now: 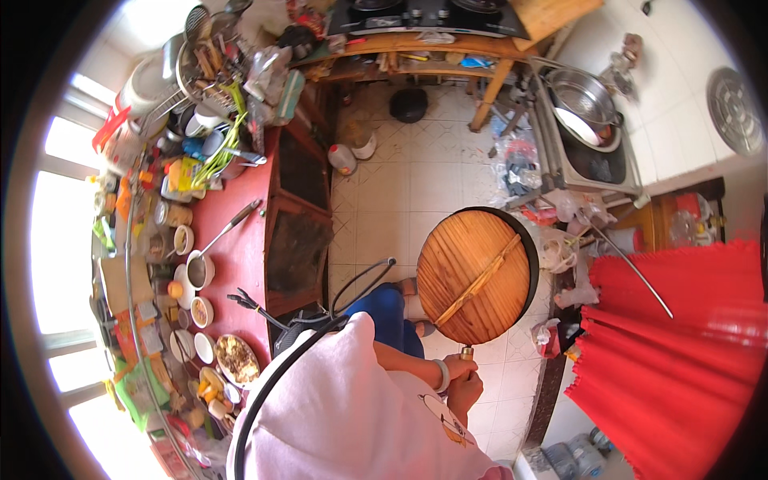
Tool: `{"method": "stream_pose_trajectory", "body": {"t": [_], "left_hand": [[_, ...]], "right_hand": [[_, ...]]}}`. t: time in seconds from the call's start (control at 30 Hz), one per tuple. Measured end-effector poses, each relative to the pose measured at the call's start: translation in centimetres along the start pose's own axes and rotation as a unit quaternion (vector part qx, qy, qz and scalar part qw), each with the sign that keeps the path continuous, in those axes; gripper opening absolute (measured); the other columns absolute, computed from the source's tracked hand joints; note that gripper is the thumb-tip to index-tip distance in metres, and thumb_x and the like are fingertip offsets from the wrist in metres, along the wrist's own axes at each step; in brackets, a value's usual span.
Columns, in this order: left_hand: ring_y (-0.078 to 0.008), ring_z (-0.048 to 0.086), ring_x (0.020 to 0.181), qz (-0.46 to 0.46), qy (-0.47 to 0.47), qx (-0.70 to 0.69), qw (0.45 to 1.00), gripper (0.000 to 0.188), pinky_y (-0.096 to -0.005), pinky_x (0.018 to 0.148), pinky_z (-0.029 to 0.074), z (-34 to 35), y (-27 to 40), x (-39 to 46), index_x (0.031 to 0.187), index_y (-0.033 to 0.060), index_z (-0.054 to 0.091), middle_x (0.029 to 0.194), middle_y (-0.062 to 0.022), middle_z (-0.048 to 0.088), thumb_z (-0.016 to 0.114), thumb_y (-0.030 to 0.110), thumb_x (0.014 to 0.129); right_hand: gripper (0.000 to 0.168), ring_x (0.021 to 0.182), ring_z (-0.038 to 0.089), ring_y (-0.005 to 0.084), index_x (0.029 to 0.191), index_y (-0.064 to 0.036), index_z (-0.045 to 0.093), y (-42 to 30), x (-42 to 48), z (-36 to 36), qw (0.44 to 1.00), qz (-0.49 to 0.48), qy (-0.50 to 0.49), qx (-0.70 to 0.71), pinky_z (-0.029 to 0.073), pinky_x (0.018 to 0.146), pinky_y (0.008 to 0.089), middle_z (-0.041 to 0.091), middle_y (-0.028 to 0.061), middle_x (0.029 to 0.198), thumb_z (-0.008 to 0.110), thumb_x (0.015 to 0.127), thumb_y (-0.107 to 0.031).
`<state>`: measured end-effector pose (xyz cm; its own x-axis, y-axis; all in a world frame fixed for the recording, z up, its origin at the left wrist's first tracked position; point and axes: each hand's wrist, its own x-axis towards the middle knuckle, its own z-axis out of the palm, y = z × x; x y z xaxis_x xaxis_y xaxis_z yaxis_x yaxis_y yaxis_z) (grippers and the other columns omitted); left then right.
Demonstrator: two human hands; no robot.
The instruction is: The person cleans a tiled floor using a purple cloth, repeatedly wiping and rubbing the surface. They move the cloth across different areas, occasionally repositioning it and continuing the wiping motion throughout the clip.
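A dark wok (532, 258) is held out over the floor by its long handle (467, 353). A round wooden lid (459, 264) with a raised wooden bar (478, 280) across it covers most of the wok's top; the dark rim shows along the right side. My left hand (461, 367), with a pale bangle at the wrist, is closed around the handle near the wok. Just below it, my right hand (466, 391) also grips the handle, and its forearm is partly hidden by my pink shirt. What is inside the wok is hidden.
At left stands a red cabinet (234, 228) crowded with bowls, food and a ladle (231, 225). A stove (427, 17) is at the far end. A steel sink (624, 162) holding pots and a red curtain (678, 348) are at right. Plastic bags (555, 246) hang nearby.
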<state>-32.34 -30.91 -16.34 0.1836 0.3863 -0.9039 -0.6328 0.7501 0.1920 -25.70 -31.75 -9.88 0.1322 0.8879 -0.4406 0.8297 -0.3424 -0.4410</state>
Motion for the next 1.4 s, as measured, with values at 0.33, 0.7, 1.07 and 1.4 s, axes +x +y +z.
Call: {"method": "stream_pose_trajectory", "body": {"t": [0.33, 0.7, 1.07, 1.4], "left_hand": [[-0.0210, 0.063, 0.078, 0.037, 0.041, -0.169, 0.984, 0.017, -0.0380, 0.073, 0.052, -1.1, 2.6, -0.5, 0.090, 0.0066, 0.064, 0.085, -0.0083, 0.066, 0.074, 0.015, 0.078], [-0.0212, 0.063, 0.083, 0.064, -0.005, -0.270, 0.961, 0.016, -0.0345, 0.081, 0.051, -7.1, 12.9, -2.5, 0.092, 0.0087, 0.066, 0.088, -0.0079, 0.068, 0.071, 0.021, 0.082], [-0.0169, 0.063, 0.084, 0.018, -0.048, -0.289, 0.956, 0.007, -0.0321, 0.078, 0.052, -11.9, 19.9, -4.8, 0.089, 0.0115, 0.062, 0.087, -0.0012, 0.065, 0.068, 0.015, 0.088], [-0.0160, 0.065, 0.091, -0.031, -0.111, -0.256, 0.960, 0.008, -0.0308, 0.085, 0.052, -14.3, 22.1, -3.3, 0.093, 0.0116, 0.063, 0.094, -0.0019, 0.068, 0.062, 0.019, 0.092]], "right_hand": [[0.036, 0.074, 0.067, 0.0403, 0.091, 0.002, 0.071, -5.1, 2.3, -0.4, 0.984, -0.108, -0.113, -0.079, 0.051, 0.065, 0.0464, 0.069, 0.0239, 0.079, 0.069, 0.082, -0.032], [0.031, 0.080, 0.066, 0.0427, 0.088, -0.002, 0.068, -17.1, 5.4, 2.4, 0.959, -0.184, -0.159, -0.146, 0.052, 0.070, 0.0483, 0.067, 0.0250, 0.081, 0.071, 0.077, -0.031], [0.034, 0.084, 0.067, 0.0410, 0.095, -0.005, 0.067, -25.3, 5.9, 3.5, 0.968, -0.100, -0.189, -0.130, 0.054, 0.073, 0.0473, 0.069, 0.0222, 0.089, 0.070, 0.078, -0.034], [0.037, 0.082, 0.066, 0.0414, 0.093, -0.005, 0.068, -26.4, 7.2, 4.0, 0.977, -0.050, -0.197, -0.065, 0.054, 0.073, 0.0479, 0.068, 0.0214, 0.086, 0.061, 0.085, -0.041]]}}
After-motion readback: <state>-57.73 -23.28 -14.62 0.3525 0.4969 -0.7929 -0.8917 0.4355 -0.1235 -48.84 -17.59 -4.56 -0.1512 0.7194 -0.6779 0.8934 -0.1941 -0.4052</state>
